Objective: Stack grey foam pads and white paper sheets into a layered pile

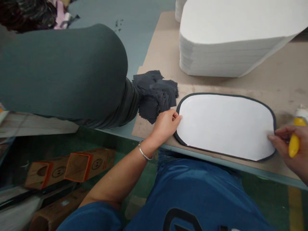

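Observation:
A white rounded oblong panel (223,125) with a dark fabric edge lies flat on a brown board near the table's front. At its left end, the thumb and fingers of my left hand (167,123) are pinched together on the edge. My right hand (291,144) has its thumb and fingers at the panel's right end. Tucked in that same hand is a yellow-handled tool (294,145); its whitish upper part runs to the frame edge, so its kind is unclear. Beside my left hand sits a loose pile of dark fabric pieces (156,91).
Beyond the panel stands a tall stack of white sheets (211,59). Large dark green rounded pieces (72,70) are piled at the left, overhanging the table edge. Cardboard boxes (103,160) stand on the floor at lower left. The brown board (163,48) covers the table's right part.

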Motion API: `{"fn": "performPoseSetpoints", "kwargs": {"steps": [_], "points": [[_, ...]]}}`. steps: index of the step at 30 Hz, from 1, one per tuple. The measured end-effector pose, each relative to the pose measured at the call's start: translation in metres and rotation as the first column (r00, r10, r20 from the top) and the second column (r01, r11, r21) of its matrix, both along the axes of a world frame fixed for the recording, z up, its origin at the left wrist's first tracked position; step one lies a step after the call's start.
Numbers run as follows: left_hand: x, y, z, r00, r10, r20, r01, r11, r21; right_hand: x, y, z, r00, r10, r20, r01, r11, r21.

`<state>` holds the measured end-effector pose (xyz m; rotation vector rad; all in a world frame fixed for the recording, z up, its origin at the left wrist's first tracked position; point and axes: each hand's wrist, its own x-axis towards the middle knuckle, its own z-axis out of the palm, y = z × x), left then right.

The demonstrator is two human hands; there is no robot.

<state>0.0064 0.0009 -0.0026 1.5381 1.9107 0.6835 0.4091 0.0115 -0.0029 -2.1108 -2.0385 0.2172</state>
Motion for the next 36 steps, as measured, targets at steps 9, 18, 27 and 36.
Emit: {"fn": "performPoseSetpoints", "kwargs": {"steps": [9, 18, 27, 36], "points": [[-0.006, 0.008, 0.0, 0.993, -0.013, -0.114, 0.007, 0.999, -0.052, -0.021, 0.0, 0.002, 0.977, 0.114, -0.181, -0.109, 0.993, 0.038], [-0.009, 0.008, 0.007, 0.925, -0.028, -0.379, 0.007, 0.998, -0.056, -0.021, -0.002, -0.005, 0.965, 0.163, -0.204, -0.156, 0.987, 0.047], [0.084, 0.025, 0.0, 0.705, -0.361, -0.611, 0.56, 0.812, 0.166, -0.019, -0.004, -0.013, 0.97, 0.229, -0.078, -0.223, 0.972, 0.077], [0.084, 0.023, -0.01, 0.655, -0.375, -0.656, 0.554, 0.828, 0.079, -0.059, 0.016, -0.001, 0.896, 0.435, 0.09, -0.442, 0.855, 0.271]]}}
